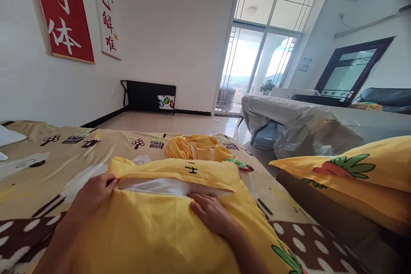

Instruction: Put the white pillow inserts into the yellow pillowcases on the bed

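Note:
A yellow pillowcase [154,227] with a white pillow [154,186] showing at its open end lies on the bed in front of me. My left hand [93,192] pinches the upper flap of the pillowcase opening at its left corner. My right hand [210,212] lies flat on the pillowcase just below the opening, fingers spread. Beyond the pillow, a second crumpled yellow pillowcase [195,147] sits on the bed.
The bed has a yellow patterned sheet [48,154]. Another yellow pillow with a carrot print [359,175] lies at the right. A covered table [295,120] stands past the bed, near glass balcony doors [257,68]. A black low table [149,96] stands against the wall.

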Demonstrator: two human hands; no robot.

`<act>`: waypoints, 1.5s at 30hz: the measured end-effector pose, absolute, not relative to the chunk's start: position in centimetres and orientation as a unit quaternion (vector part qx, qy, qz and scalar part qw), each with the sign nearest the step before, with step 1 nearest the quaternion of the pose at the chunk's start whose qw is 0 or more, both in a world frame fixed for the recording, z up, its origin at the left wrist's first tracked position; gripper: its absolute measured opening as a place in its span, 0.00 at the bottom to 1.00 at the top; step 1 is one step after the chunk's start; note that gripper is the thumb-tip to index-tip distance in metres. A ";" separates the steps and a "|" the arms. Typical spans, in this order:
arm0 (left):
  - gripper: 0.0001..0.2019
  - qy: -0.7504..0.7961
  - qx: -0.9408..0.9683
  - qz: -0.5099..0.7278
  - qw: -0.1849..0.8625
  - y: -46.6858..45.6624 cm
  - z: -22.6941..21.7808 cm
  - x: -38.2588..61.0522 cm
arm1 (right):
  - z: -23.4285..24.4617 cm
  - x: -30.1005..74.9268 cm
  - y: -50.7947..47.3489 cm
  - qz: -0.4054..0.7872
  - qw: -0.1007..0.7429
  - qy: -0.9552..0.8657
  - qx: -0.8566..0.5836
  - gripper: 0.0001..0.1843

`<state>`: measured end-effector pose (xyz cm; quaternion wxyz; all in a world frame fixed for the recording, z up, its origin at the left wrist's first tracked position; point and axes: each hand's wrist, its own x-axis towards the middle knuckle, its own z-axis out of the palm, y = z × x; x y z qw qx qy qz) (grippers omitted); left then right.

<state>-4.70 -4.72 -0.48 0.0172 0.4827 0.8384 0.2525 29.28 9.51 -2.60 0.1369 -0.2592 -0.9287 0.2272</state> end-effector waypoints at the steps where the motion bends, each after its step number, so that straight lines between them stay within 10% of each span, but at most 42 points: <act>1: 0.18 0.835 0.492 0.246 0.025 -4.8 -0.5 -4.8 | -2.7 29.3 9.9 0.230 0.138 -0.927 -0.264 0.21; 7: 0.19 0.802 0.550 0.221 0.074 -5.0 -0.8 -5.0 | -2.3 31.0 12.0 0.084 0.231 -0.894 -0.375 0.23; 14: 0.17 0.791 0.552 0.247 0.096 -5.5 -0.2 -4.3 | -2.8 32.8 13.8 0.037 0.092 -0.868 -0.487 0.24; 19: 0.18 0.782 0.549 0.280 0.094 -5.7 -0.3 -4.7 | 2.4 28.9 10.7 -0.069 0.155 -0.889 -0.425 0.16; 27: 0.15 0.788 0.520 0.321 0.067 -5.8 -0.1 -4.7 | 5.6 14.6 4.2 0.098 0.106 -0.978 -0.154 0.09; 45: 0.14 0.763 0.513 0.371 0.132 -5.2 -1.4 -5.9 | -0.1 5.2 2.3 0.135 0.092 -0.950 -0.267 0.15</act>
